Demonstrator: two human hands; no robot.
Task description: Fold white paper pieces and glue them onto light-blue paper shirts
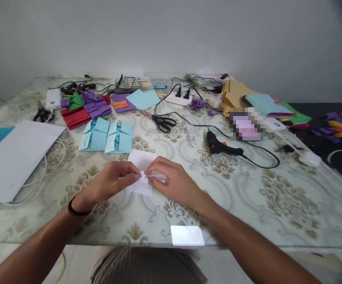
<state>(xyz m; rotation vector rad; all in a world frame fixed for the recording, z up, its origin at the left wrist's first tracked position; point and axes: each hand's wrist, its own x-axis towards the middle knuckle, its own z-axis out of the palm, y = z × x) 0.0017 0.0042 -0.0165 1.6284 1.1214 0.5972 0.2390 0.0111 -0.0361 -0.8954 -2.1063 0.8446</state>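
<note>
A small sheet of white paper (141,158) lies in front of me near the table's middle, with part of it raised where my fingers meet. My left hand (110,181) pinches the paper from the left, thumb and forefinger together. From the right, my right hand (173,179) pinches a raised, folded part of the same paper, its thumb and fingertips closed. The exact shape of the fold is partly hidden by my fingers. Just beyond the paper stand two folded light blue paper pieces (118,138). Black-handled scissors (162,123) lie farther back.
A stack of white sheets (17,157) lies at the left, with a white cable (45,173) beside it. A black glue gun (222,146) rests at right with its cord looping. A power strip (178,98) and purple folded papers (97,107) sit farther back.
</note>
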